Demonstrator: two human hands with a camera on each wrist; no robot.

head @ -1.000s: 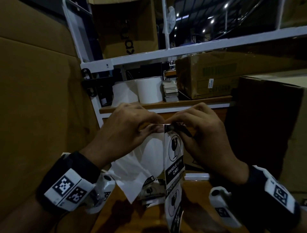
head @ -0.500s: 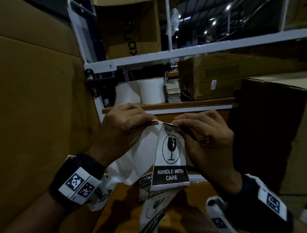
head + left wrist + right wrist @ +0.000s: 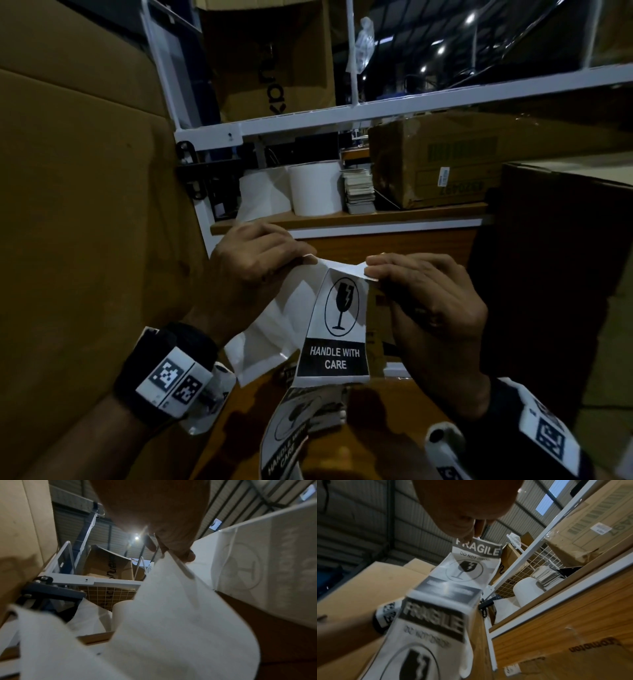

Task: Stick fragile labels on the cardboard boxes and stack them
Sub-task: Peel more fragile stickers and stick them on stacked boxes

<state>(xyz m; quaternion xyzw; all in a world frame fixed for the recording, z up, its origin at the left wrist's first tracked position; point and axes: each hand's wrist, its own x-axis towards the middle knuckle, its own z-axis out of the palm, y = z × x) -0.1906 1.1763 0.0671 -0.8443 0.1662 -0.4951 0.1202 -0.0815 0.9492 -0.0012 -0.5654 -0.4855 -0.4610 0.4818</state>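
Observation:
A black-and-white fragile label (image 3: 337,329) with a broken-glass symbol and "HANDLE WITH CARE" hangs between my hands. My right hand (image 3: 373,272) pinches its top corner; the right wrist view shows the label's "FRAGILE" header (image 3: 476,549) under my fingertips. My left hand (image 3: 305,258) pinches the white backing paper (image 3: 274,329), which trails down to the left and fills the left wrist view (image 3: 171,615). More labels on the strip (image 3: 287,435) hang below. A big cardboard box (image 3: 78,240) stands at the left and a dark one (image 3: 555,274) at the right.
A wooden table top (image 3: 376,445) lies below my hands. Behind stands a white metal shelf frame (image 3: 376,109) with white rolls (image 3: 315,188), a stack of cards (image 3: 359,192) and a worn cardboard box (image 3: 445,164). Another box (image 3: 270,58) sits on the upper shelf.
My hands have drawn apart, the left with the backing and the right with the label's top. The label has turned to face the head camera and more of it is peeled free.

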